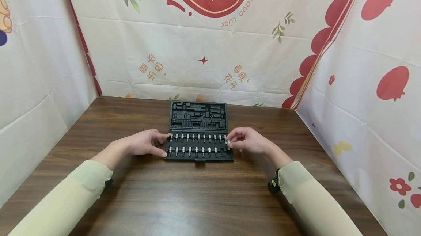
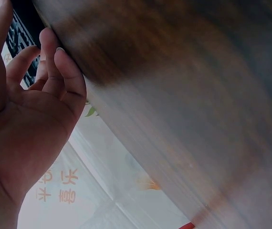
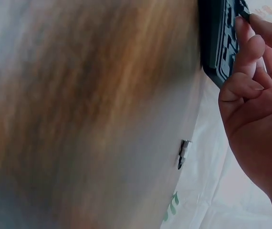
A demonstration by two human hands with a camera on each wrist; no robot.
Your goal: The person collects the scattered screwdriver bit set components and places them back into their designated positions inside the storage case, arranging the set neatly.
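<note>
An open black tool case point(image 1: 199, 160) holds rows of silver-topped socket bits point(image 1: 196, 149) in its near half. Its raised lid point(image 1: 198, 115) has moulded, unfilled recesses. My right hand point(image 1: 248, 140) pinches a socket bit point(image 1: 228, 143) between thumb and fingertips at the case's right edge. The dark tip of this bit shows in the right wrist view, the rest hidden by fingers. My left hand point(image 1: 144, 143) rests at the case's left edge, index fingertip by the back row and thumb at the front corner. Its other fingers are loosely bent in the left wrist view.
A loose socket bit point(image 3: 183, 153) lies on the wooden table point(image 1: 197, 199) beyond the right hand in the right wrist view. Printed white cloth point(image 1: 184, 46) hangs behind the table and along both sides. A small latch point(image 1: 200, 163) juts from the case's front.
</note>
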